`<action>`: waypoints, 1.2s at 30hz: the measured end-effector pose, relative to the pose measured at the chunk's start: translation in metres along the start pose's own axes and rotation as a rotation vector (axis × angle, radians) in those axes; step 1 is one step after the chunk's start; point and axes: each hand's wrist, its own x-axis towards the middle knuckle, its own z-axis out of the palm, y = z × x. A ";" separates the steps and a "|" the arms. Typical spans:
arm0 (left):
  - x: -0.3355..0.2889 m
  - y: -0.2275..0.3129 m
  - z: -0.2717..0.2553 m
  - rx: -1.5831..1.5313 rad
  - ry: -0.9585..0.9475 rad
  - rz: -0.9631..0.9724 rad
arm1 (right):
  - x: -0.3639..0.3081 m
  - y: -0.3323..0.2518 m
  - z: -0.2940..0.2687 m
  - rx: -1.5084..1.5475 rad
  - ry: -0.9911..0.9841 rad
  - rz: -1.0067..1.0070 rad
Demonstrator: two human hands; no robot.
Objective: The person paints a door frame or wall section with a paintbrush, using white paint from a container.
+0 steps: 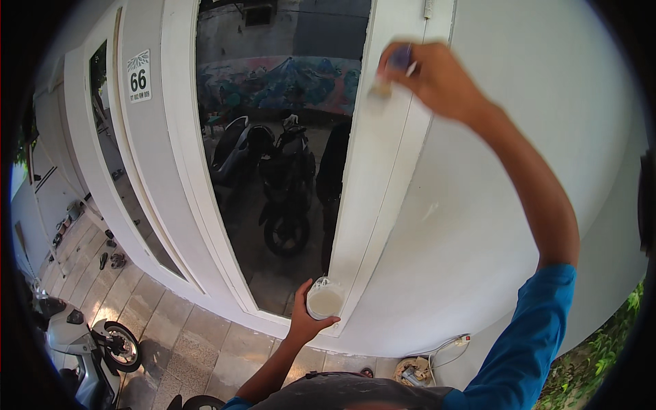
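Observation:
Raised at the upper right, my right hand (427, 74) is closed around the handle of a paintbrush (380, 89). The pale bristles are against or very near the white window frame (365, 147); blur hides whether they touch. Lower down, my left hand (307, 320) is wrapped round a small round cup of white paint (326, 299), its open top facing up. White smears mark the cup's rim. Beside the frame, the dark glass pane (280, 171) reflects motorbikes and a painted wall.
A silver motorbike (82, 348) is parked at the lower left on the paved floor (178, 342). Near the wall's foot lie a round basket-like thing with items (413, 371) and a white cable (437, 348). Shoes (117, 260) and a number plaque (139, 76) are to the left.

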 end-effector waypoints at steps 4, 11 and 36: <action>0.005 -0.007 0.006 -0.028 -0.025 0.005 | 0.058 0.007 -0.078 -0.187 0.473 -0.250; -0.001 -0.009 -0.006 0.017 0.022 0.002 | -0.022 0.008 0.034 -0.542 0.211 -0.775; 0.002 -0.003 -0.016 -0.010 0.046 0.016 | -0.052 -0.028 0.056 0.092 -0.174 -0.208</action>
